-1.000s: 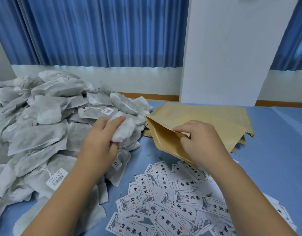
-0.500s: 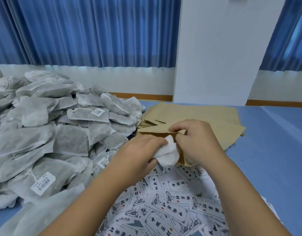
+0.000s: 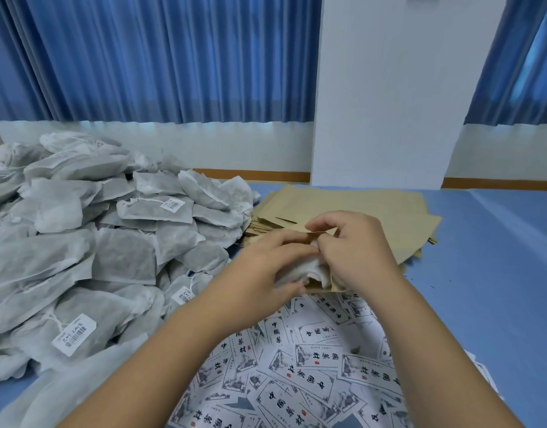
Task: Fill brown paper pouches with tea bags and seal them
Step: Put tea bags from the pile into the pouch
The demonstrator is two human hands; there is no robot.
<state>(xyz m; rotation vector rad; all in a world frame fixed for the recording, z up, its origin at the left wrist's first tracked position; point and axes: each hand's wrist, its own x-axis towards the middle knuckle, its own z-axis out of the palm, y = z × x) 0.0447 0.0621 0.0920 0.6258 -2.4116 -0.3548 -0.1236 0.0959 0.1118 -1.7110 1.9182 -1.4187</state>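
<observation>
Brown paper pouch [image 3: 318,288] meets tea bag [image 3: 300,269].
Its rim pinched by right hand [image 3: 355,251]; left hand [image 3: 263,268] grips tea bag; pouch stack [image 3: 368,208] at twelve o'clock.

My counter [image 3: 497,273] is blue, the tea bags [image 3: 124,257] grey-white, the pouches [image 3: 358,208] brown, and the labels [image 3: 312,381] white with black characters.

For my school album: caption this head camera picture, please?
Left hand presses a tea bag into the pouch the right hand pinches open.
</observation>
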